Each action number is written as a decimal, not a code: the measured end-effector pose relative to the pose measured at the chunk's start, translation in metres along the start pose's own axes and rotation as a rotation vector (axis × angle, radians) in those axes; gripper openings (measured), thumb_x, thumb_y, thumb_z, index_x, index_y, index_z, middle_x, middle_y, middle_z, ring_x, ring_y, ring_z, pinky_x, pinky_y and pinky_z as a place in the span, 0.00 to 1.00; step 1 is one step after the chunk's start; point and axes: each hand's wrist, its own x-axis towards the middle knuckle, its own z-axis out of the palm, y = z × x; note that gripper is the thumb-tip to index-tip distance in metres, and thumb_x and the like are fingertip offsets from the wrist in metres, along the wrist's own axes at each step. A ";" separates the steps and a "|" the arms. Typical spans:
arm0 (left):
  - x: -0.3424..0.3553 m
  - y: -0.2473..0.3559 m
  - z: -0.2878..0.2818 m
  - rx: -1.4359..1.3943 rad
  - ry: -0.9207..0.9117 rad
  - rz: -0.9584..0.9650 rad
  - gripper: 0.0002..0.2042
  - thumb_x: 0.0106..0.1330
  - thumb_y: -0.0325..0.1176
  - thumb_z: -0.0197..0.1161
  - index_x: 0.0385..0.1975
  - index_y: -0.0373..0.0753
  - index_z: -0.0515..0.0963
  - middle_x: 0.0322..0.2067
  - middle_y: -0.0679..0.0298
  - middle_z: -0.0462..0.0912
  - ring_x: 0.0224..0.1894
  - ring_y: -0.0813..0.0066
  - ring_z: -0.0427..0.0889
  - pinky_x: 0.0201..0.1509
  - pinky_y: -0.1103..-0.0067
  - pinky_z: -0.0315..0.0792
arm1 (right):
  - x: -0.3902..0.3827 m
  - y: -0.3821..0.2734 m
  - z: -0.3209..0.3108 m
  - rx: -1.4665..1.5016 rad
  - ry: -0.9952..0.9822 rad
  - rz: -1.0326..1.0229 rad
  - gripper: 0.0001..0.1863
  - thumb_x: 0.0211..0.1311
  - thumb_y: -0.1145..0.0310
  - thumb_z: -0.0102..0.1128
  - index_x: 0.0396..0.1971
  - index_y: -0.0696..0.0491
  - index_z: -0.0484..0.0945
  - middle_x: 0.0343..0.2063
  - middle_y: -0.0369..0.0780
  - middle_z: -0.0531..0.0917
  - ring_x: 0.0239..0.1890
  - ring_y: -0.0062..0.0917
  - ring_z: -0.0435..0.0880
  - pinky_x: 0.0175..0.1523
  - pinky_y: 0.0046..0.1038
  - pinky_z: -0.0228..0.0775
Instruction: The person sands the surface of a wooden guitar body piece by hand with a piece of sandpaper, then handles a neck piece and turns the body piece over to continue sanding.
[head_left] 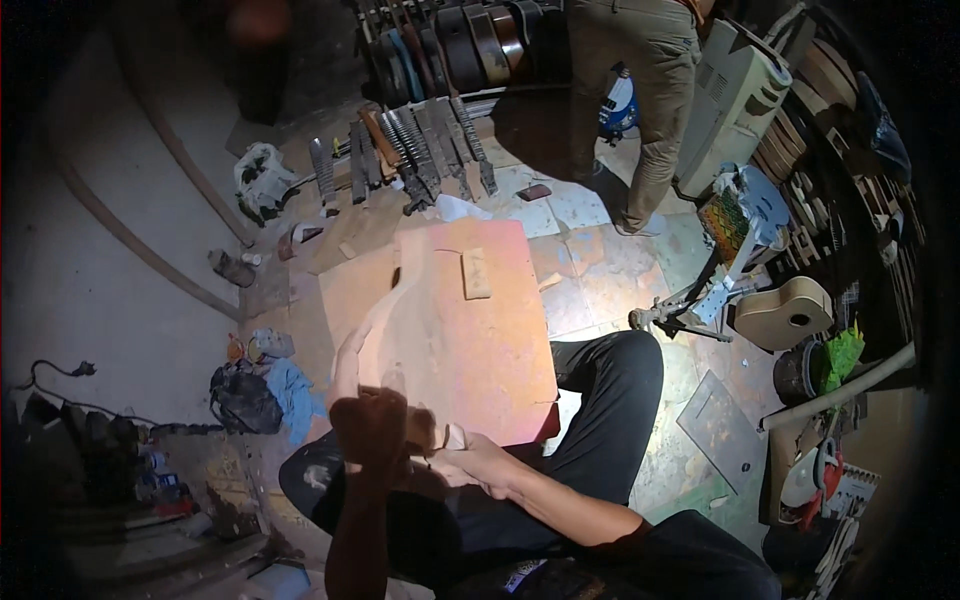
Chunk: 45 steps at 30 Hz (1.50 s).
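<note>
A long, pale piece of wood (pixel 408 325), shaped somewhat like a guitar neck, slants over a pinkish board (pixel 500 360) in front of my lap. My left hand (pixel 370 415), mostly in shadow, is closed around its near part. Close beside it, my right hand (pixel 478 465) is closed at the near end, where a pale wooden edge shows by the thumb. Shadow hides the exact grip of both hands and whether the right one holds the same piece. On the board lies a small light wooden block (pixel 477 274), touched by neither hand.
Files and rasps (pixel 430 150) lie in a row beyond the board. Another person (pixel 640 110) stands at the back by a pale appliance (pixel 735 105). On the right are a guitar body (pixel 785 308) and a metal stand (pixel 690 312). A black bag (pixel 245 400) sits left.
</note>
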 end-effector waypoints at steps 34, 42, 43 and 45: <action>0.135 0.012 0.058 -0.290 -0.066 -0.076 0.21 0.64 0.37 0.62 0.55 0.34 0.77 0.44 0.48 0.86 0.47 0.59 0.86 0.54 0.69 0.76 | 0.017 -0.120 -0.002 -0.506 0.445 -0.794 0.15 0.60 0.67 0.75 0.39 0.59 0.79 0.31 0.37 0.85 0.35 0.17 0.81 0.42 0.23 0.73; 0.134 0.009 0.053 -0.366 -0.076 -0.116 0.21 0.63 0.34 0.63 0.55 0.32 0.77 0.47 0.47 0.85 0.49 0.56 0.85 0.56 0.69 0.75 | 0.045 -0.131 0.003 -0.619 0.517 -0.882 0.13 0.56 0.72 0.77 0.28 0.61 0.79 0.29 0.37 0.84 0.28 0.15 0.78 0.35 0.20 0.72; 0.134 0.010 0.052 -0.388 -0.087 -0.134 0.20 0.63 0.34 0.63 0.54 0.32 0.77 0.47 0.47 0.85 0.49 0.57 0.85 0.56 0.69 0.75 | 0.047 -0.129 0.001 -0.639 0.522 -0.884 0.13 0.56 0.72 0.77 0.28 0.61 0.78 0.29 0.37 0.83 0.28 0.15 0.78 0.36 0.20 0.72; 0.134 0.008 0.050 -0.394 -0.082 -0.126 0.20 0.64 0.33 0.63 0.54 0.32 0.77 0.47 0.48 0.85 0.49 0.58 0.85 0.54 0.70 0.76 | 0.045 -0.123 0.004 -0.646 0.508 -0.854 0.14 0.56 0.73 0.77 0.29 0.61 0.76 0.27 0.37 0.83 0.26 0.14 0.76 0.35 0.19 0.72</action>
